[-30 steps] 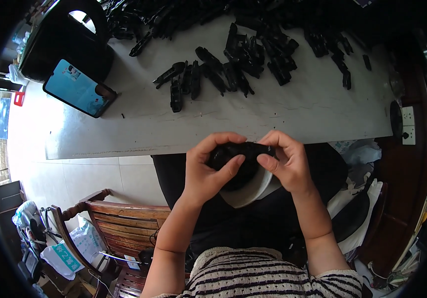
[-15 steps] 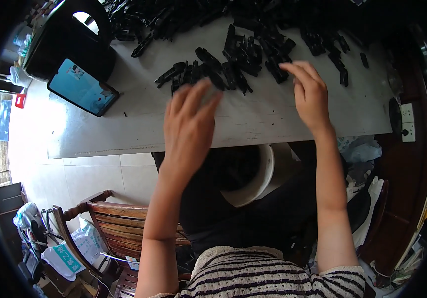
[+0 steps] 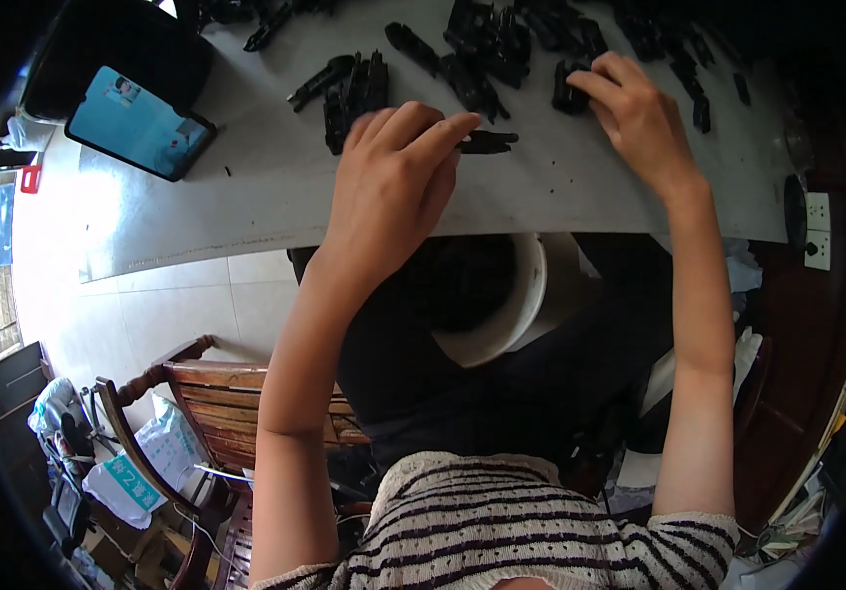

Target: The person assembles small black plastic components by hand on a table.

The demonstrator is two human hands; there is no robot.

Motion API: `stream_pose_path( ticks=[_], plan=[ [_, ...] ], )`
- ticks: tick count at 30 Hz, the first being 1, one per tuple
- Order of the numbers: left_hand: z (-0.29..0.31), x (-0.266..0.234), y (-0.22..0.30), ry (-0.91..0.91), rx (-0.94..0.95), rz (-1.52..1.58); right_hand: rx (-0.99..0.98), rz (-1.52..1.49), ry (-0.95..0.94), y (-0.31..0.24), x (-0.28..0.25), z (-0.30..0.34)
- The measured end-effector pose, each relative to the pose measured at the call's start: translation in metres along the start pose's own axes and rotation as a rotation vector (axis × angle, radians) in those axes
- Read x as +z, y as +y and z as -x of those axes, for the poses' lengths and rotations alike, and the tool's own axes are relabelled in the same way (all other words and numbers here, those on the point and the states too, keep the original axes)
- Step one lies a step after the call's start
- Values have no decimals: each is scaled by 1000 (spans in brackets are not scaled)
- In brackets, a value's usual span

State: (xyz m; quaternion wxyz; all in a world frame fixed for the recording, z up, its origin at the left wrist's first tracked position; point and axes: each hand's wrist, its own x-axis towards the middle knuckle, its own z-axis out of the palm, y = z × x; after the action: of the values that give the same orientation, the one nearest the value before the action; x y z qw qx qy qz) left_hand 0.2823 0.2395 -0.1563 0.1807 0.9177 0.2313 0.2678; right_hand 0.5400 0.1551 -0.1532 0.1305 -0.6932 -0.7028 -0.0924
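R hand (image 3: 642,120) touching blk pc (image 3: 566,93).

A slatted brown wooden armchair (image 3: 221,401) stands at eight o'clock, brightly lit pale tiled floor (image 3: 172,320) at nine, white square sockets (image 3: 817,213) at three.
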Motion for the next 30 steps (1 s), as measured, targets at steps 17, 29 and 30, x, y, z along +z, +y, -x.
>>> stream_pose_path(
  ticks=[17,29,30],
  plan=[
    [45,14,14,-5,-532,995,121,-155,246,-12,12,16],
    [37,13,23,57,-627,1115,75,-215,240,-67,-13,29],
    [35,13,25,78,-646,1127,-3,-358,186,-78,-16,31]
  ],
)
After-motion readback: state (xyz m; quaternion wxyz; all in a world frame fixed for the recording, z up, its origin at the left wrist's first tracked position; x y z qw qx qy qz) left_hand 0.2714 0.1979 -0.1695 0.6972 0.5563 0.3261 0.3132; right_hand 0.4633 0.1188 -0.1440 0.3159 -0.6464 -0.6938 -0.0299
